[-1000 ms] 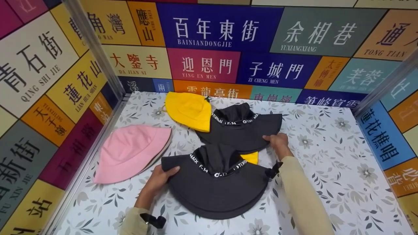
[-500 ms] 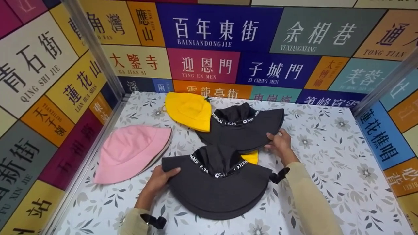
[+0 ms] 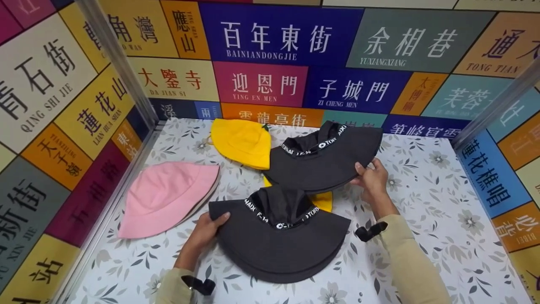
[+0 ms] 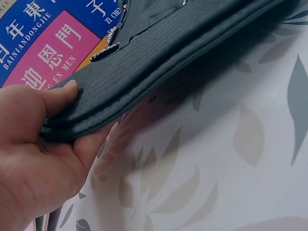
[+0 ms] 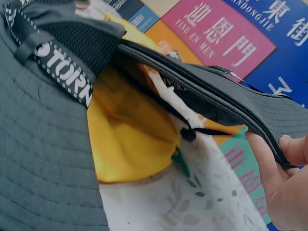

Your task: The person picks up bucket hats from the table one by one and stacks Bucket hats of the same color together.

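Two black visor-style hats with wide brims and white-lettered bands lie one behind the other in the head view. My left hand (image 3: 207, 230) pinches the left brim edge of the front black hat (image 3: 282, 251), thumb on top and fingers below, as the left wrist view also shows. My right hand (image 3: 373, 179) pinches the right brim edge of the rear black hat (image 3: 325, 171), which is tilted up. In the right wrist view a yellow hat (image 5: 134, 144) with a green tip shows beneath that raised brim. Only bits of this yellow hat (image 3: 324, 201) show in the head view.
Another yellow bucket hat (image 3: 242, 143) lies at the back left, beside the rear black hat. A pink bucket hat (image 3: 166, 196) rests on the left of the flower-patterned table (image 3: 422, 202). Panels with street names (image 3: 287, 38) wall in the back and both sides.
My right hand has moved right, drawing the rear black hat rightward and up, and more yellow shows beneath it. My left hand and the front black hat have hardly moved.
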Demonstrator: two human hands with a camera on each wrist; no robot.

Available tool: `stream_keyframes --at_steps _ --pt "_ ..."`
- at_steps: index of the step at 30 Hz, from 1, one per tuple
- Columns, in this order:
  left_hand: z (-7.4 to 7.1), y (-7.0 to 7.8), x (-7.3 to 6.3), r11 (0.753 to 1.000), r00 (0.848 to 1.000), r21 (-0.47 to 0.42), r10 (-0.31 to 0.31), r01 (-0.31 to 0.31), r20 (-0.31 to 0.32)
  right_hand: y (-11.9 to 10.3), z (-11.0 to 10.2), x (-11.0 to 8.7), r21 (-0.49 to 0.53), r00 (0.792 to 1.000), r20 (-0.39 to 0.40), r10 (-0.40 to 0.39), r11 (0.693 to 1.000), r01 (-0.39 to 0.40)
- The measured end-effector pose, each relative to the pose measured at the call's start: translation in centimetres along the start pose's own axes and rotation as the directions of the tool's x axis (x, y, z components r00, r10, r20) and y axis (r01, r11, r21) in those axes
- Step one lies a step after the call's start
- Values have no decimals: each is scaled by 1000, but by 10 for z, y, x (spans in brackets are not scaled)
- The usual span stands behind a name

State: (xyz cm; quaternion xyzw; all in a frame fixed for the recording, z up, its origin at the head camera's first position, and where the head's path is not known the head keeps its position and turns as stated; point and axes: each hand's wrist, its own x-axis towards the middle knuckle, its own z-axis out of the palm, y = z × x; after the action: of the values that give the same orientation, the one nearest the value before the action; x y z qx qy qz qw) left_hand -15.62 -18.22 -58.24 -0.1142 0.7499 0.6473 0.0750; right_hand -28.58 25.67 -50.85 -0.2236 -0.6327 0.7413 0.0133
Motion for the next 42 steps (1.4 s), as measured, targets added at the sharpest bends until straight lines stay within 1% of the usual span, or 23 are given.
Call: stream_keyframes --at_steps 5,11,14,15,20,23,26,28,31,34,36,39,42 --pt "0 -1 2 999 999 -20 -29 30 39 -9 -2 -10 68 998 7 -56 996 55" --pt "2 -3 3 994 997 -96 -49 54 55 -21 -2 -23 153 995 12 -100 983 97" --pt "3 -3 2 988 996 -144 -56 65 65 -26 -3 -30 191 991 22 -136 973 129" --pt "4 -3 2 982 995 -172 -63 75 73 -27 -3 -32 206 988 27 -150 968 142" --pt "6 -3 1 962 994 -255 -83 99 74 -34 -4 -45 260 977 71 -201 949 177" --pt "7 -4 2 947 992 -299 -99 119 83 -40 -3 -53 292 971 114 -210 941 169" --pt "6 -4 2 937 990 -324 -107 131 92 -44 0 -62 309 963 164 -216 938 157" --pt "7 -5 2 936 991 -328 -103 126 86 -46 2 -68 319 956 194 -220 936 150" --pt "8 -5 2 942 993 -318 -92 111 74 -46 6 -77 330 948 228 -223 934 140" --pt "10 -5 2 944 995 -315 -79 95 65 -43 9 -85 365 938 266 -222 924 116" --pt "11 -5 3 942 995 -324 -74 91 62 -40 10 -91 384 930 295 -220 918 95" --pt "12 -4 2 933 995 -349 -73 93 70 -34 12 -100 407 911 349 -218 911 63" --pt "12 -3 2 923 993 -369 -86 109 80 -27 13 -107 417 891 399 -218 908 35"
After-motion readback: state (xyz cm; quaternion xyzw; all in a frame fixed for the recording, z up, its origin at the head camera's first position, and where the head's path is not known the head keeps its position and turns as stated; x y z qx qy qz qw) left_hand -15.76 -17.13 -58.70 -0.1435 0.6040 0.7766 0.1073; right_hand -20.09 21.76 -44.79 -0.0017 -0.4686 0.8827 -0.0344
